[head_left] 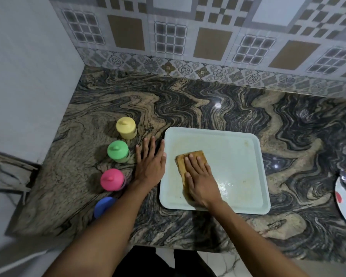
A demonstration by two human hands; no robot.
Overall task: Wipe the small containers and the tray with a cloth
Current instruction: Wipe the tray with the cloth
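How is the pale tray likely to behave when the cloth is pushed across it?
The tray probably slides easily: it looks like thin, light plastic on a glossy stone counter. That may be why the left hand lies flat against its left rim. It seems stiff under the right hand pressing the cloth; the wet sheen suggests a slippery surface.

A swirled dark granite counter (208, 100) meets a patterned tile wall (188, 37) and plain pale side wall (28, 66).
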